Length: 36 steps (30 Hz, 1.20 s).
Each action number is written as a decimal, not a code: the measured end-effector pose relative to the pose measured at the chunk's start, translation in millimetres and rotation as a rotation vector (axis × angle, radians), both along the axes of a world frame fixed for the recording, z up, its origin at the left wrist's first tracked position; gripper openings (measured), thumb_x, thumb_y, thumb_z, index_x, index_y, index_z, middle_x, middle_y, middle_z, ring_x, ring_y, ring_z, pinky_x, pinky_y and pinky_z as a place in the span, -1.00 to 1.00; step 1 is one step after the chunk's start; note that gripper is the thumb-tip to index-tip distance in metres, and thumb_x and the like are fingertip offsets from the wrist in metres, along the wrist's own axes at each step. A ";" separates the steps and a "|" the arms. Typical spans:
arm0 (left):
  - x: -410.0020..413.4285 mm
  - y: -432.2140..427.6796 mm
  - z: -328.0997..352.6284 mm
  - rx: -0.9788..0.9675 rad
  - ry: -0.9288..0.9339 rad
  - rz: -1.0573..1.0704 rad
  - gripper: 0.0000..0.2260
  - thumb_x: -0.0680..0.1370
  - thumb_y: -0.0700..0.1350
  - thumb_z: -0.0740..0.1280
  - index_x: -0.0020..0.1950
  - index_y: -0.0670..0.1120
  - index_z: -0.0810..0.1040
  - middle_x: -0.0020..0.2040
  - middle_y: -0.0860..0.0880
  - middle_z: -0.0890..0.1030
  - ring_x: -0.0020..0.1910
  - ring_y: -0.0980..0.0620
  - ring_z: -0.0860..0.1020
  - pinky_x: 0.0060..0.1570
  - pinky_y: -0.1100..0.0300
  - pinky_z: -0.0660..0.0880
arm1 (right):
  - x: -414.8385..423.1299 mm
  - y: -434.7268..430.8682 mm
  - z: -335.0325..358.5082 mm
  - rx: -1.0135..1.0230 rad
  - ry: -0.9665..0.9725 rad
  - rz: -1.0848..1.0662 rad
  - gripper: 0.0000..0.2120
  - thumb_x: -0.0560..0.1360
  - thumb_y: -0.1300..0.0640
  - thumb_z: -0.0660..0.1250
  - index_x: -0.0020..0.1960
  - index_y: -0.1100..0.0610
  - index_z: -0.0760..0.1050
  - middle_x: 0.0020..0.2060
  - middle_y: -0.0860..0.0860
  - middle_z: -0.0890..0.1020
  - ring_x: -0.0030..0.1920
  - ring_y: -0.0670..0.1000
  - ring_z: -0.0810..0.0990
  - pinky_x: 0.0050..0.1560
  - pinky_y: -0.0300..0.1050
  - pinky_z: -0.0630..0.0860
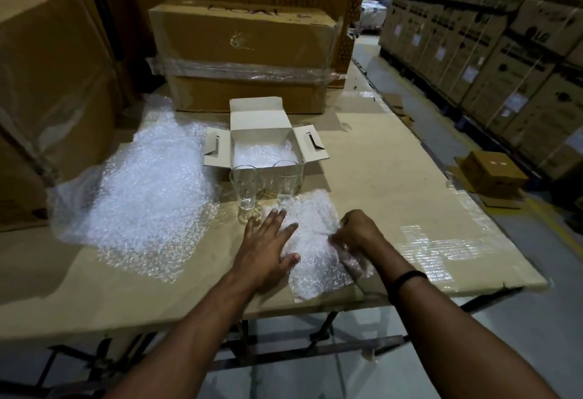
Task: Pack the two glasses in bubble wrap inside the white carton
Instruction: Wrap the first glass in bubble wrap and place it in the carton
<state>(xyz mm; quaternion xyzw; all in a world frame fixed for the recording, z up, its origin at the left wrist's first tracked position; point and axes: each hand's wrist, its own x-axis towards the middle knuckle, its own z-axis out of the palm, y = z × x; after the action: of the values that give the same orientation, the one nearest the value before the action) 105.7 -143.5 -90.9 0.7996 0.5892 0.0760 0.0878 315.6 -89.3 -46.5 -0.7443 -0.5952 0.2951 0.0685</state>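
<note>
Warehouse table (410,209): we're flattening a bubble wrap sheet (315,259), left hand (268,247) spread flat on it, right hand (356,231) pinching its right edge. Still bare, left glass (244,184) & right glass (285,182) are standing just near of white carton (258,114). Next, prob. laying one glass on sheet.

I have one view to work from, a wide-angle camera on the person's head; it faces forward and steeply down over the table (394,184); both forearms run up from the bottom edge to the left hand (268,250) and right hand (356,231) on the bubble wrap sheet (315,259), just below centre and close to the lens; the white carton (263,124) sits mid-frame, farther off; brown boxes (246,39) fill the top; floor (536,351) shows lower right; straight edges bow near the borders.
</note>
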 end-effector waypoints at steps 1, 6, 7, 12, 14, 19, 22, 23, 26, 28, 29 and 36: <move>1.9 1.0 0.3 0.022 -0.016 -0.009 -0.40 0.59 0.27 0.12 0.58 0.15 0.04 0.61 0.04 -0.11 0.57 0.07 -0.16 0.49 -0.07 -0.31 | 0.6 3.5 3.2 0.011 0.027 0.009 -0.81 0.35 0.17 0.52 -0.22 0.23 0.53 -0.31 0.16 0.65 -0.31 0.13 0.65 -0.30 -0.07 0.55; 3.1 6.8 5.9 -0.028 -0.076 -0.067 -0.59 0.66 0.16 0.07 0.49 0.12 0.33 0.56 0.06 0.24 0.54 0.07 0.14 0.47 -0.06 -0.18 | 4.0 5.5 22.9 0.310 -0.103 0.117 -0.86 0.43 0.26 0.32 -0.11 0.05 0.43 -0.08 0.12 0.63 -0.15 0.15 0.56 -0.24 -0.11 0.43; 2.3 7.4 6.2 -0.044 -0.129 -0.072 -0.61 0.66 0.13 0.07 0.46 0.11 0.38 0.54 0.06 0.28 0.52 0.07 0.19 0.46 -0.04 -0.15 | 0.9 0.5 26.5 0.372 -0.178 0.169 -0.84 0.45 0.26 0.28 -0.06 0.03 0.44 -0.06 0.08 0.62 -0.14 0.14 0.54 -0.25 -0.13 0.38; -6.3 9.2 -3.5 0.207 -0.505 0.124 -0.66 0.55 -0.12 0.31 0.33 -0.04 0.55 0.34 -0.07 0.53 0.33 -0.09 0.47 0.35 -0.03 0.33 | -32.6 -32.8 27.8 0.504 -0.395 0.499 -0.68 0.45 0.32 0.30 0.18 0.10 0.53 0.02 0.07 0.61 0.00 0.13 0.58 -0.16 -0.06 0.49; -7.8 8.2 -2.2 0.300 -0.568 0.185 -0.54 0.48 -0.26 0.40 0.38 -0.05 0.49 0.30 -0.10 0.51 0.21 -0.08 0.50 0.20 0.06 0.45 | -42.6 -41.6 21.8 0.478 -0.486 0.617 -0.69 0.44 0.30 0.27 0.16 0.14 0.52 0.03 0.11 0.59 0.02 0.17 0.56 -0.14 -0.03 0.45; -15.4 19.3 7.9 0.302 -0.338 0.034 -0.37 0.41 -0.29 0.41 0.43 0.14 0.45 0.19 -0.06 0.47 -0.03 0.01 0.46 -0.11 0.18 0.41 | -52.3 -52.7 1.8 0.320 -0.551 0.849 -0.68 0.45 0.01 0.39 0.15 0.12 0.54 0.07 0.12 0.56 0.02 0.20 0.52 -0.07 -0.03 0.41; -18.3 24.9 10.2 0.199 -0.037 0.086 -0.58 0.49 -0.08 0.33 0.33 0.18 0.53 0.20 -0.06 0.49 0.16 -0.11 0.42 0.11 0.04 0.35 | -44.8 -44.9 5.8 0.245 -0.401 0.740 -0.65 0.54 -0.14 0.26 0.19 0.06 0.55 0.13 0.12 0.59 0.10 0.22 0.54 0.00 -0.02 0.45; -19.4 24.5 8.8 0.155 0.034 0.108 -0.61 0.52 -0.02 0.27 0.35 0.20 0.50 0.23 -0.05 0.47 0.21 -0.11 0.39 0.16 0.02 0.32 | -41.5 -40.3 8.1 0.286 -0.345 0.665 -0.66 0.58 -0.13 0.19 0.15 0.06 0.58 0.10 0.12 0.61 0.09 0.22 0.56 -0.03 -0.03 0.44; -22.8 21.8 1.0 0.041 0.096 0.106 -0.60 0.58 0.05 0.16 0.42 0.21 0.40 0.30 -0.08 0.43 0.28 -0.12 0.33 0.22 -0.01 0.29 | -38.2 -27.8 6.8 0.391 -0.266 0.436 -0.72 0.59 -0.03 0.20 0.11 0.10 0.58 0.06 0.11 0.61 0.08 0.18 0.57 -0.07 -0.04 0.46; -22.2 20.0 0.5 0.019 0.104 0.094 -0.59 0.59 0.06 0.13 0.46 0.20 0.35 0.33 -0.09 0.40 0.29 -0.12 0.31 0.23 -0.03 0.27 | -41.1 -20.6 1.7 0.298 -0.272 0.359 -0.69 0.55 -0.03 0.28 0.20 0.12 0.52 0.12 0.10 0.57 0.14 0.17 0.55 0.02 -0.02 0.51; -21.7 20.1 0.7 0.005 0.095 0.094 -0.58 0.59 0.07 0.12 0.47 0.20 0.34 0.35 -0.09 0.39 0.30 -0.12 0.30 0.23 -0.04 0.26 | -42.0 -16.9 -2.3 0.230 -0.272 0.345 -0.68 0.51 -0.03 0.31 0.18 0.12 0.50 0.12 0.11 0.56 0.12 0.16 0.54 0.01 -0.04 0.51; -40.9 14.4 0.4 0.234 -0.781 0.512 -0.68 0.45 -0.32 0.32 0.17 -0.10 0.61 0.08 -0.08 0.56 0.03 -0.08 0.56 -0.04 0.20 0.42 | -40.6 0.7 3.2 0.148 -0.067 0.304 -0.88 0.37 0.20 0.29 -0.27 0.07 0.35 -0.24 0.08 0.56 -0.14 0.16 0.56 -0.30 -0.17 0.33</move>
<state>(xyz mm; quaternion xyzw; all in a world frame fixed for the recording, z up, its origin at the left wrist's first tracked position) 64.8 -129.1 -90.5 0.5449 0.6775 0.4558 0.1905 275.1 -88.6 -43.3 -0.6481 -0.7230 0.2322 0.0579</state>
